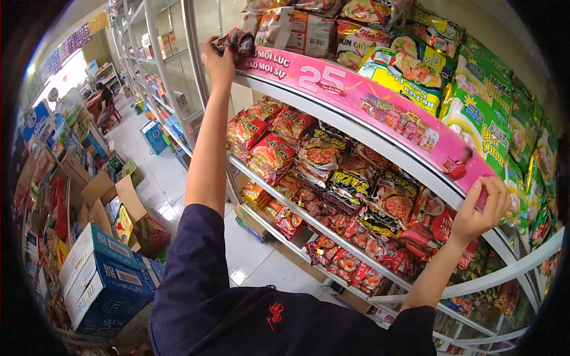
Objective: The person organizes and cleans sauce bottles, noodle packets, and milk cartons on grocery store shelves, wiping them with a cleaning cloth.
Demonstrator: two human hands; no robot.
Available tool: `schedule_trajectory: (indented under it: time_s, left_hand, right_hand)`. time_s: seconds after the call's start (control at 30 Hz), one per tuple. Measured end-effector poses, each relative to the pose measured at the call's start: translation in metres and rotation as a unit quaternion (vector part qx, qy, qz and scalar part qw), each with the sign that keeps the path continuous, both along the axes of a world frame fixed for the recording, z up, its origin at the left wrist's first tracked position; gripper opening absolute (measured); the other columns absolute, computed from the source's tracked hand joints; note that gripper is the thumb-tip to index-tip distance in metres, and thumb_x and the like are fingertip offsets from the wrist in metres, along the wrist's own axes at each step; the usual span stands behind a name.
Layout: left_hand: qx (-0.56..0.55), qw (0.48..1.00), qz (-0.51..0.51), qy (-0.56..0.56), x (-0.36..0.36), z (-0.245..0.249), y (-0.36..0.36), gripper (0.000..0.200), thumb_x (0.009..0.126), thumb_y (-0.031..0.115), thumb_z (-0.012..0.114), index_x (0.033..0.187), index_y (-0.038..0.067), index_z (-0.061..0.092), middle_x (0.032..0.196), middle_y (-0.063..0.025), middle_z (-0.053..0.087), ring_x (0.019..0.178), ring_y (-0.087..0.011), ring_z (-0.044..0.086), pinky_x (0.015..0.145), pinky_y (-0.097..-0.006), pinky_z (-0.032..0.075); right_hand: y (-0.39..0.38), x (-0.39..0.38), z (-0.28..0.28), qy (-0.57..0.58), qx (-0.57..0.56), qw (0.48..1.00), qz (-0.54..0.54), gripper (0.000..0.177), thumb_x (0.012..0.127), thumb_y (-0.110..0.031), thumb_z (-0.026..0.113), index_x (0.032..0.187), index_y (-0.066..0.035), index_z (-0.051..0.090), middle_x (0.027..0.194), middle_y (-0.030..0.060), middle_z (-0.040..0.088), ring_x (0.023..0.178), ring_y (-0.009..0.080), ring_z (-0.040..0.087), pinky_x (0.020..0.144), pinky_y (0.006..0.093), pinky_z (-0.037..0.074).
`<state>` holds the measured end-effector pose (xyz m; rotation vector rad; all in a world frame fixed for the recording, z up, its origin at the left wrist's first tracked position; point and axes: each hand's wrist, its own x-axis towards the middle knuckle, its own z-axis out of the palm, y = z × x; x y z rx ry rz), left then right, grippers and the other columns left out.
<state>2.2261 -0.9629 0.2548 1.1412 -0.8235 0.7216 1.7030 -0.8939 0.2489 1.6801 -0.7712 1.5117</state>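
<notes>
My left hand [218, 64] is closed on a dark crumpled cloth [238, 43], at the left end of the upper shelf's front edge. A pink printed banner strip [356, 98] with a large "25" runs along that edge. At the strip's other end, my right hand [485, 204] has its fingers curled over the shelf edge [460, 199]. Just behind the strip stand instant noodle packets [409, 62], and green packets [484, 83] fill the right side. What lies under my right fingers is partly hidden.
Lower shelves hold red noodle packets [270, 154] and black ones [350, 187]. Left of me, blue and white cartons [110, 285] and an open cardboard box [133, 204] stand on the tiled floor [249, 252]. A person in dark clothes [105, 101] sits far down the aisle.
</notes>
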Motion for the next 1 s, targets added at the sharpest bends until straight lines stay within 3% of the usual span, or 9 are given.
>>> schedule_trajectory:
  time_s: [0.13, 0.17, 0.23, 0.37, 0.57, 0.77, 0.87, 0.93, 1.0]
  left_hand:
    - [0.065, 0.994, -0.024, -0.090, -0.060, -0.003, 0.007, 0.029, 0.074, 0.002, 0.045, 0.099, 0.005, 0.060, 0.078, -0.0174, 0.052, 0.082, -0.0323, 0.051, 0.075, -0.0389, 0.040]
    - [0.029, 0.951, -0.306, -0.037, -0.107, 0.014, 0.029, 0.029, 0.071, 0.000, 0.044, 0.094, 0.004, 0.061, 0.075, -0.0147, 0.058, 0.080, -0.0303, 0.052, 0.073, -0.0392, 0.040]
    - [0.036, 0.988, -0.060, -0.136, -0.156, 0.008, 0.036, 0.026, 0.065, -0.001, 0.049, 0.085, 0.007, 0.063, 0.079, -0.0133, 0.061, 0.083, -0.0290, 0.054, 0.072, -0.0402, 0.041]
    - [0.042, 0.959, -0.039, -0.276, -0.235, -0.023, 0.063, 0.027, 0.060, 0.012, 0.064, 0.086, 0.017, 0.061, 0.097, -0.0100, 0.053, 0.088, -0.0274, 0.051, 0.072, -0.0380, 0.039]
    - [0.154, 0.922, -0.019, -0.355, -0.207, -0.077, 0.123, 0.025, 0.059, 0.016, 0.063, 0.083, 0.019, 0.057, 0.090, -0.0063, 0.050, 0.079, -0.0235, 0.050, 0.062, -0.0357, 0.038]
    - [0.408, 0.906, -0.110, 0.033, -0.187, -0.238, 0.251, 0.029, 0.069, 0.018, 0.063, 0.097, 0.016, 0.058, 0.092, -0.0113, 0.052, 0.083, -0.0283, 0.051, 0.071, -0.0372, 0.041]
    - [0.191, 0.819, -0.231, 0.489, -0.179, -0.341, 0.321, 0.024, 0.076, 0.011, 0.059, 0.098, 0.001, 0.055, 0.090, -0.0060, 0.059, 0.078, -0.0129, 0.056, 0.069, -0.0265, 0.047]
    - [0.044, 0.756, -0.166, 0.631, -0.184, -0.366, 0.370, 0.019, 0.075, 0.012, 0.055, 0.091, 0.002, 0.058, 0.082, -0.0058, 0.060, 0.077, -0.0126, 0.057, 0.070, -0.0256, 0.046]
    - [0.038, 0.789, -0.006, 0.613, -0.185, -0.401, 0.401, 0.018, 0.076, 0.012, 0.056, 0.091, 0.002, 0.056, 0.079, -0.0065, 0.059, 0.071, -0.0127, 0.057, 0.064, -0.0250, 0.046]
  right_hand:
    - [-0.005, -0.006, -0.002, 0.023, -0.026, 0.999, 0.007, 0.005, 0.075, -0.004, 0.057, 0.078, 0.000, 0.057, 0.080, 0.0119, 0.056, 0.078, 0.0282, 0.051, 0.074, 0.0386, 0.038]
    - [-0.007, -0.010, -0.004, 0.018, -0.019, 0.999, 0.022, 0.006, 0.075, -0.004, 0.058, 0.078, 0.001, 0.057, 0.080, 0.0126, 0.056, 0.077, 0.0284, 0.052, 0.074, 0.0390, 0.038]
    - [-0.009, -0.016, -0.023, -0.017, -0.024, 0.998, 0.060, 0.010, 0.076, -0.006, 0.057, 0.078, 0.003, 0.057, 0.081, 0.0146, 0.057, 0.076, 0.0291, 0.052, 0.073, 0.0394, 0.040]
    - [-0.037, 0.006, -0.069, -0.128, -0.224, 0.922, 0.288, 0.028, 0.082, -0.021, 0.043, 0.087, 0.005, 0.053, 0.084, 0.0184, 0.052, 0.078, 0.0311, 0.050, 0.075, 0.0410, 0.045]
    - [0.015, 0.136, -0.196, 0.010, 0.167, 0.861, 0.480, 0.047, 0.065, -0.020, 0.057, 0.104, -0.006, 0.036, 0.111, 0.0180, 0.031, 0.104, 0.0336, 0.034, 0.092, 0.0474, 0.029]
    - [0.093, 0.196, -0.263, 0.269, 0.346, 0.715, 0.545, 0.050, 0.067, -0.017, 0.060, 0.116, -0.011, 0.050, 0.126, 0.0120, 0.037, 0.117, 0.0368, 0.029, 0.098, 0.0507, 0.024]
    - [0.118, 0.226, -0.267, 0.370, 0.391, 0.606, 0.585, 0.056, 0.066, -0.017, 0.064, 0.118, -0.009, 0.048, 0.125, 0.0131, 0.040, 0.117, 0.0335, 0.033, 0.097, 0.0454, 0.027]
    - [0.127, 0.249, -0.279, 0.398, 0.415, 0.545, 0.610, 0.056, 0.066, -0.017, 0.064, 0.119, -0.008, 0.047, 0.124, 0.0133, 0.041, 0.116, 0.0330, 0.034, 0.097, 0.0444, 0.028]
    - [0.133, 0.280, -0.282, 0.421, 0.433, 0.484, 0.633, 0.057, 0.066, -0.017, 0.065, 0.119, -0.008, 0.046, 0.123, 0.0134, 0.042, 0.115, 0.0326, 0.035, 0.097, 0.0434, 0.029]
